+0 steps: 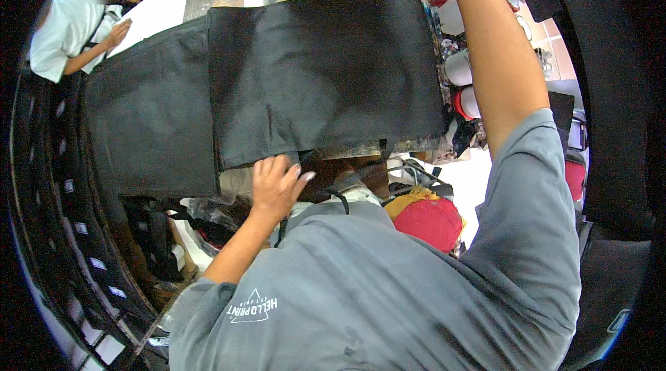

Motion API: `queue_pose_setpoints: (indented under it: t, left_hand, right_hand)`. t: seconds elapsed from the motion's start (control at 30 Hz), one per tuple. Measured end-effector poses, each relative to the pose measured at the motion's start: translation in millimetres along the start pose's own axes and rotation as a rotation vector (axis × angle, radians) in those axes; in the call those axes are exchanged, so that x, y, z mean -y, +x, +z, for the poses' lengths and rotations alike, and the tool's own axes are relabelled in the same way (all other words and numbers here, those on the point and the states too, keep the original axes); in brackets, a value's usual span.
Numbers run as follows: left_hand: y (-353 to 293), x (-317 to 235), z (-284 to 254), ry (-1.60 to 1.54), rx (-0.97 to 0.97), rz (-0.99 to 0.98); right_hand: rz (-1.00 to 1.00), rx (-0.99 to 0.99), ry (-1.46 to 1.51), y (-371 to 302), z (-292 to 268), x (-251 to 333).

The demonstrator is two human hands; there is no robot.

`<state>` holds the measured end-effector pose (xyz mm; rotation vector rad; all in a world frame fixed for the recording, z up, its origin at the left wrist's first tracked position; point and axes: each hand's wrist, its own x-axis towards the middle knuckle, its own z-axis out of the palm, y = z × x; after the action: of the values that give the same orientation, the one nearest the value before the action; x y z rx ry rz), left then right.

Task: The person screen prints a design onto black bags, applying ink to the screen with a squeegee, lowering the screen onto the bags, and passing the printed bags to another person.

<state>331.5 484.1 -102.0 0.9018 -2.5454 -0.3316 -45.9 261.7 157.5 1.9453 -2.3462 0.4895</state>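
A wide black fabric piece [326, 72] lies flat across the work table in front of me. Its left edge meets a second black fabric piece [152, 114]. At the near edge of the wider piece is my left hand [277, 180], palm down, fingers loosely spread and the tips at the cloth's border. Beside those fingers, a dark strap-like strip hangs at the same edge. My right forearm [496, 45] reaches far forward past the right end of the cloth. The right hand itself lies beyond the top of the picture.
Another person [76, 24] stands at the far left, with a hand on a white sheet [156, 13]. White tubs [458, 67] and clutter line the table's right side. A round red cushion-like thing [430, 224] sits below the near edge. Long black racks [59, 183] curve along the left.
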Motion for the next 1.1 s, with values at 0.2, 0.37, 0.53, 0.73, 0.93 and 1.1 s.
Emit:
queue_pose_setpoints:
  t: [0.2, 0.37, 0.53, 0.73, 0.93, 1.1]
  left_hand:
    - [30, -11, 78, -0.114, 0.227, -0.052]
    - [113, -3, 142, 0.023, 0.2, -0.075]
    - [177, 29, 173, 0.105, 0.18, -0.264]
    - [209, 56, 195, 0.117, 0.17, -0.141]
    - [251, 68, 191, 0.137, 0.243, -0.138]
    - [263, 58, 188, 0.157, 0.291, -0.163]
  right_hand:
    - [-0.052, -0.095, -0.05, 4, 10, -5]
    - [-0.088, -0.109, -0.104, 7, 18, -18]
    - [-0.086, -0.046, -0.037, 14, 18, -7]
    - [-0.143, -0.149, -0.157, 32, 30, -30]
    - [-0.156, -0.177, -0.106, 55, 25, -35]
    - [-0.18, -0.176, -0.094, 60, 19, -38]
